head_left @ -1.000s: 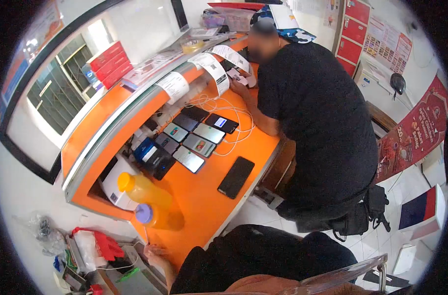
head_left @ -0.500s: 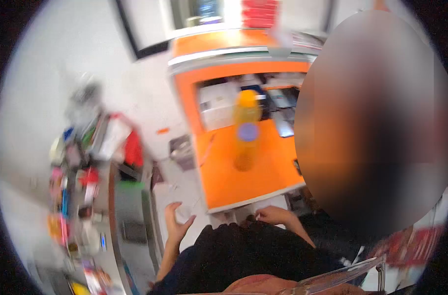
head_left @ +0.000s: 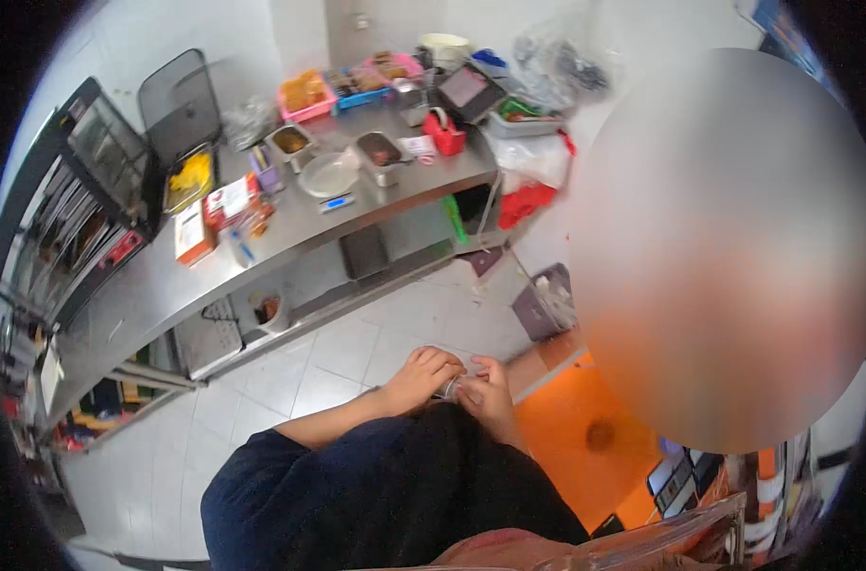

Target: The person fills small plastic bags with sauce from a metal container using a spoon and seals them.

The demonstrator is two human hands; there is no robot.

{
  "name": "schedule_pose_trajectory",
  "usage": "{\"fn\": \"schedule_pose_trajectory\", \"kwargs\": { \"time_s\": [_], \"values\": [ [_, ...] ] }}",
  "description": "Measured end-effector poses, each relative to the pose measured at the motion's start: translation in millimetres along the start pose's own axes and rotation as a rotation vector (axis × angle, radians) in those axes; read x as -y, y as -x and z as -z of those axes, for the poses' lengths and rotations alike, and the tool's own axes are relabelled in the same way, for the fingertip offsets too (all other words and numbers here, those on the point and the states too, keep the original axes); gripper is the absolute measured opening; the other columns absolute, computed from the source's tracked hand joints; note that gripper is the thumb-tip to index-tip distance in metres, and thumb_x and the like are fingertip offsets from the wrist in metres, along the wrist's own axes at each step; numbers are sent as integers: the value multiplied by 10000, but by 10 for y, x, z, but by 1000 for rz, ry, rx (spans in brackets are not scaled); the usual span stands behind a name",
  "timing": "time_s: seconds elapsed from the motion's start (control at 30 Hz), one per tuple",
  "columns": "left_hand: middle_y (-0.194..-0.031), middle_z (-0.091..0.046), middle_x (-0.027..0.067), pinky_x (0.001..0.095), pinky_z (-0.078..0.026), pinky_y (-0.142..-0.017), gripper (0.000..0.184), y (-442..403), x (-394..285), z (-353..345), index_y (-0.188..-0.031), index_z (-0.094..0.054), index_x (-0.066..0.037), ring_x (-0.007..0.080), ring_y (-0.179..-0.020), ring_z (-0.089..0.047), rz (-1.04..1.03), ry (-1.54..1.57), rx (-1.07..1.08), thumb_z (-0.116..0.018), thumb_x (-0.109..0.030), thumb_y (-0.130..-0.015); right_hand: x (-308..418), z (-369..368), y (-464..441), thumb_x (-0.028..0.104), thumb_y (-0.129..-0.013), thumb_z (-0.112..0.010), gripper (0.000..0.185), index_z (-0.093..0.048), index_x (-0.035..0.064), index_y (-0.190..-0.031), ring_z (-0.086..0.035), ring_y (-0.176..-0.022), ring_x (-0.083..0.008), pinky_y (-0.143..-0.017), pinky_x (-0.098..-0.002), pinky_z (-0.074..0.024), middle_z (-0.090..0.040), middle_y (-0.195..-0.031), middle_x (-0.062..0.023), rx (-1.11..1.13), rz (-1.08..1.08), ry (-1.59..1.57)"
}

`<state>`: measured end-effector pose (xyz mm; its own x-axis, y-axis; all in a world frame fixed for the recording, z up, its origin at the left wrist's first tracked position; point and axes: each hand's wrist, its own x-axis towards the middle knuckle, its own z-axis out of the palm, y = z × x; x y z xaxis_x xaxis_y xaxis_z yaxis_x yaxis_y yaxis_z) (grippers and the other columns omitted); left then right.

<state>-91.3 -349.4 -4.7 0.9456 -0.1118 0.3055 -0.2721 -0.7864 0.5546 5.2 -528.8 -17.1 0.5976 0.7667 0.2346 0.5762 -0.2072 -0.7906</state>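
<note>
Clear item [head_left: 449, 387], one: held before the shirt [head_left: 385, 485], short of the front edge of the worktop [head_left: 133, 305]. Left hand [head_left: 418, 377] curled around it, seemingly to steady it; right hand [head_left: 491, 400] bent against it, pinch unclear.

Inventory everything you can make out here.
Steel counter: 1, silver, upper left
Display cabinet: 1, black, counter's left
Bright baskets: 3, pink and blue, counter's back
Round dish: 1, whitish, mid-counter
Metal tubs: 2, silver, flanking dish
Other clutter: uncounted, mixed colours, around counter
Orange table: 1, orange, lower right
Bin: 1, greyish, floor near orange table
Phones: several, dark, on orange table
Unclear small object: 1, pale, lower centre
Left hand: 1, bare, beside object
Right hand: 1, bare, beside object
</note>
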Motion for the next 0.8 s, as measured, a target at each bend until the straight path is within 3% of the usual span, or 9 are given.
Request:
{"fn": "schedule_pose_trajectory", "kwargs": {
  "time_s": [0.17, 0.27, 0.37, 0.47, 0.53, 0.63, 0.73, 0.8],
  "values": [
    [-1210, -537, 81, 460, -340, -1000, 538, 114, 294, 245, -1220, -517, -103, 279, -1174, -482, 148, -96, -20, -725, -236, -743, -44, -223, -539, 192, -742, -763, 322, -671, 83, -1031, -520, -1035, -321, -905, -418, -428, -465, -1272, -160, 188, 87, 50],
    [-1197, -555, 77, 438, -345, -1006, 536, 70, 680, 385, -1164, -545, -81, 268, -1174, -488, 225, -31, -125, -761, -181, -684, -133, -441, -1072, 96, -671, -797, 342, -674, 77, -989, -557, -951, -258, -842, -372, -468, -516, -1192, -149, 191, 230, 10],
    [-1154, -594, 90, 436, -367, -994, 546, -22, 1242, 587, -1139, -560, -69, 297, -1113, -539, 313, 61, -262, -797, -211, -668, -236, -607, -1715, 147, -758, -764, 335, -627, 54, -1048, -568, -955, -235, -849, -364, -462, -565, -1098, -129, 142, 258, -81],
    [-1109, -620, 107, 429, -402, -963, 574, -185, 1861, 891, -1128, -568, -64, 321, -1077, -566, 374, 124, -438, -829, -243, -649, -550, -847, -2430, 92, -769, -756, 426, -557, 25, -1140, -586, -888, -154, -794, -308, -478, -586, -1018, -79, 92, -152, -537],
    [-1131, -617, 115, 406, -432, -933, 602, -318, 2287, 1166, -1139, -563, -62, 315, -1084, -571, 366, 141, -482, -841, -252, -640, -801, -998, -3057, 72, -776, -757, 576, -450, 10, -1259, -594, -839, -127, -727, -280, -504, -578, -1012, -70, -2, -108, -503],
    [-1155, -605, 112, 386, -426, -959, 646, -512, 2732, 1493, -1188, -546, -69, 289, -1103, -569, 391, 160, -500, -849, -244, -645, -873, -1164, -3859, 79, -762, -773, 680, -386, 21, -1319, -611, -789, -151, -658, -282, -525, -581, -985, -95, -48, -271, -634],
    [-1200, -580, 138, 392, -420, -968, 633, -686, 3019, 1686, -1188, -532, -51, 330, -1118, -552, 407, 195, -414, -827, -264, -671, -1011, -1364, -4510, 89, -751, -789, 756, -338, 13, -1352, -618, -750, -159, -621, -272, -532, -581, -978, -108, -24, -370, -738],
    [-1211, -569, 146, 389, -416, -976, 647, -800, 3189, 1713, -1213, -519, -52, 337, -1124, -545, 409, 222, -399, -822, -270, -685, -1014, -1428, -4829, 96, -793, -752, 525, -486, -9, -1233, -615, -719, -142, -621, -263, -511, -612, -900, -89, -105, -357, -668]
  ]
}}
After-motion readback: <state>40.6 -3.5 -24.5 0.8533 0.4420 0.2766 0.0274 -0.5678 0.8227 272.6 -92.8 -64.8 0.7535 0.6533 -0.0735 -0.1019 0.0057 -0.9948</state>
